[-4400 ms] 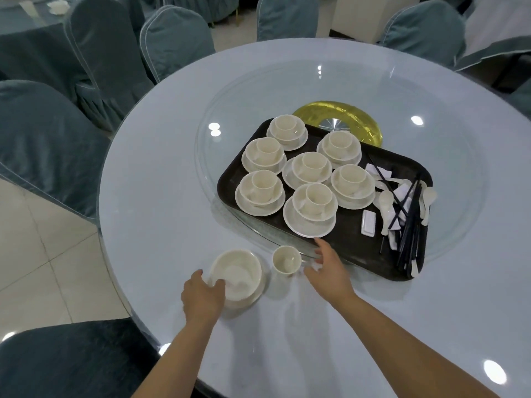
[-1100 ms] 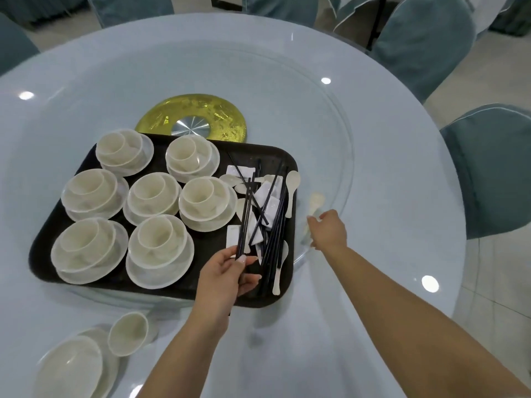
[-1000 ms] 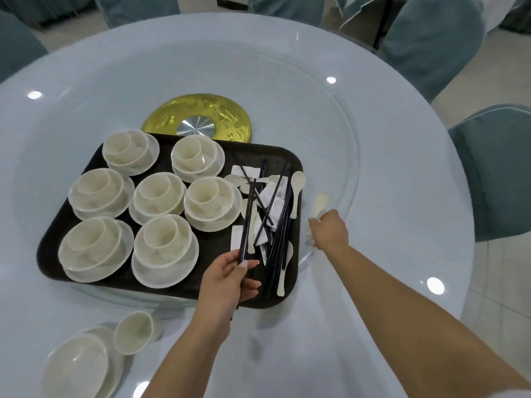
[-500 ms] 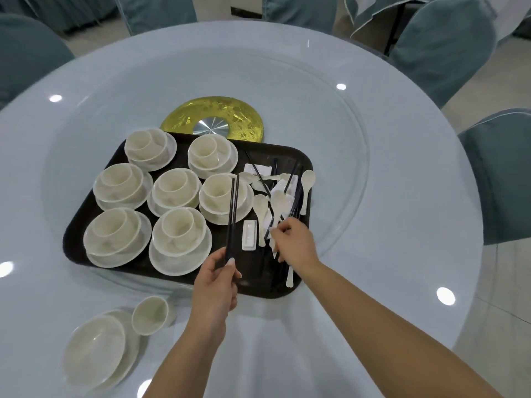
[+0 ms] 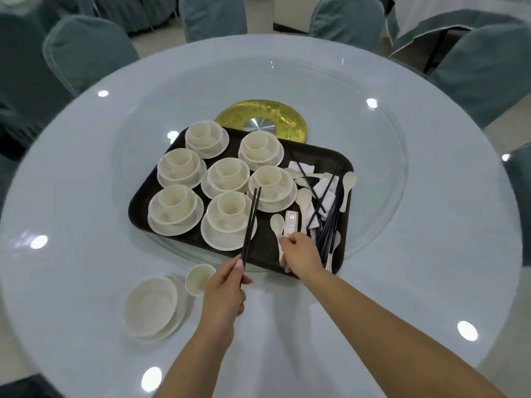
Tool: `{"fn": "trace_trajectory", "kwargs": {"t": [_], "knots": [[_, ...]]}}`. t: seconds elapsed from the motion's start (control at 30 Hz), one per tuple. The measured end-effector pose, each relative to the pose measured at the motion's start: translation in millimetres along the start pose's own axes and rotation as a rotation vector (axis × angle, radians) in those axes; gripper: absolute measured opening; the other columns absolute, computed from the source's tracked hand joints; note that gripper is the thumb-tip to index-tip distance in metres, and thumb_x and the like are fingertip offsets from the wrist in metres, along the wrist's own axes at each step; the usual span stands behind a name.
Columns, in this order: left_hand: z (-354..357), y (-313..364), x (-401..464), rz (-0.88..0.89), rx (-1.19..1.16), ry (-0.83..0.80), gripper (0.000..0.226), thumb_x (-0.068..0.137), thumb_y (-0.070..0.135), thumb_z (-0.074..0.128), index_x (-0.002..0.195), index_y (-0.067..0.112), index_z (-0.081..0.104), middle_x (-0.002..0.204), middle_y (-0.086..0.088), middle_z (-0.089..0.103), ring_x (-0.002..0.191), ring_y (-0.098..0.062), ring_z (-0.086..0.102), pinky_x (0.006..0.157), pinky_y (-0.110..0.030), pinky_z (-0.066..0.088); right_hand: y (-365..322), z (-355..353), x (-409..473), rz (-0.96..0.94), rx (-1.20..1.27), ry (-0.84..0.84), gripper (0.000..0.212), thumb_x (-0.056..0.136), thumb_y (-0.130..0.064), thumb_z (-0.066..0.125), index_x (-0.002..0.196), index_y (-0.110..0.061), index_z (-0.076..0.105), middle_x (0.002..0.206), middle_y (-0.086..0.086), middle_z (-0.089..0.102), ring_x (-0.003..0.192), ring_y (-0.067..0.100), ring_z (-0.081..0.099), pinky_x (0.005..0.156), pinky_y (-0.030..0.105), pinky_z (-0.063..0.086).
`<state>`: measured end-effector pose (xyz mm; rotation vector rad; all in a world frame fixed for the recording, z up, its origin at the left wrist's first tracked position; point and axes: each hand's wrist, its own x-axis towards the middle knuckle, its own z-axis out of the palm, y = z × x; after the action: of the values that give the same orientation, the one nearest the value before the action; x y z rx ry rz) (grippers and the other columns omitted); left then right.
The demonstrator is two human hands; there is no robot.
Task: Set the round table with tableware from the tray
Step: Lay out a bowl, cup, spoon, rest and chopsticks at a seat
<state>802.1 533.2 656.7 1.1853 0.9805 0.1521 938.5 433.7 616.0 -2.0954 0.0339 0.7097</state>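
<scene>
A dark tray (image 5: 161, 196) sits on the glass turntable of the round table (image 5: 431, 268). It carries several cream cup-and-bowl sets (image 5: 230, 216) on the left and loose black chopsticks (image 5: 330, 225), white spoons and white rests (image 5: 291, 222) on the right. My left hand (image 5: 224, 291) grips a pair of black chopsticks (image 5: 250, 222), raised over the tray's near edge. My right hand (image 5: 301, 254) is at the tray's near right part and holds a white spoon (image 5: 278, 234). A bowl on a plate (image 5: 152, 305) and a small cup (image 5: 198, 278) stand on the table near me.
A gold disc with a metal hub (image 5: 260, 122) marks the turntable's middle behind the tray. Grey-blue covered chairs (image 5: 86, 50) ring the table. Another clothed table (image 5: 459, 21) stands at the back right.
My left hand has lifted a pair of chopsticks out of the pile and drawn them left and towards me. My right hand came in from beyond the tray's right edge with the spoon.
</scene>
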Motion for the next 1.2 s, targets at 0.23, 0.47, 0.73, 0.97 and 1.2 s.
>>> {"fn": "trace_trajectory", "kwargs": {"t": [0.23, 0.47, 0.73, 0.97, 1.2], "knots": [[-23.6, 0.8, -19.4, -0.001, -0.009, -0.077, 0.018, 0.095, 0.025, 0.06, 0.096, 0.036, 0.073, 0.064, 0.005, 0.062, 0.041, -0.008, 0.034, 0.039, -0.019, 0.027, -26.6, 36.6, -49.5, -0.12, 0.208, -0.193, 0.036, 0.1, -0.041, 0.047, 0.087, -0.012, 0.065, 0.072, 0.002, 0.063, 0.041, 0.012, 0.05, 0.042, 0.02, 0.038], [-57.3, 0.5, -28.0, 0.031, 0.088, -0.065, 0.012, 0.092, 0.029, 0.064, 0.102, 0.03, 0.069, 0.065, 0.005, 0.067, 0.045, -0.007, 0.042, 0.042, -0.018, 0.034, -33.8, 72.9, -77.9, -0.149, 0.207, -0.217, 0.03, 0.097, -0.037, 0.053, 0.081, -0.012, 0.057, 0.068, 0.002, 0.059, 0.048, 0.01, 0.052, 0.05, 0.024, 0.042], [-69.7, -6.4, -26.9, 0.046, 0.232, -0.148, 0.013, 0.095, 0.025, 0.058, 0.104, 0.028, 0.067, 0.083, 0.005, 0.075, 0.073, -0.01, 0.07, 0.071, -0.024, 0.056, -35.2, 77.6, -75.4, -0.085, 0.272, -0.044, 0.025, 0.102, -0.03, 0.041, 0.083, -0.014, 0.045, 0.065, -0.001, 0.068, 0.067, 0.014, 0.065, 0.078, 0.037, 0.052], [-67.3, -12.9, -21.1, -0.026, 0.257, -0.17, 0.01, 0.094, 0.023, 0.059, 0.099, 0.024, 0.067, 0.094, 0.002, 0.072, 0.083, -0.01, 0.069, 0.075, -0.022, 0.052, -25.7, 20.3, -29.5, 0.006, 0.135, 0.258, 0.015, 0.097, -0.02, 0.043, 0.086, -0.015, 0.051, 0.072, 0.004, 0.052, 0.052, 0.016, 0.049, 0.049, 0.027, 0.041], [-67.3, -7.6, -15.9, -0.047, 0.23, -0.145, 0.013, 0.094, 0.017, 0.057, 0.097, 0.021, 0.069, 0.09, -0.001, 0.073, 0.075, -0.013, 0.07, 0.069, -0.021, 0.053, -19.1, -0.7, 12.9, -0.034, -0.367, 0.29, 0.014, 0.094, -0.014, 0.046, 0.09, -0.006, 0.057, 0.08, 0.005, 0.054, 0.082, 0.027, 0.054, 0.067, 0.031, 0.038]]}}
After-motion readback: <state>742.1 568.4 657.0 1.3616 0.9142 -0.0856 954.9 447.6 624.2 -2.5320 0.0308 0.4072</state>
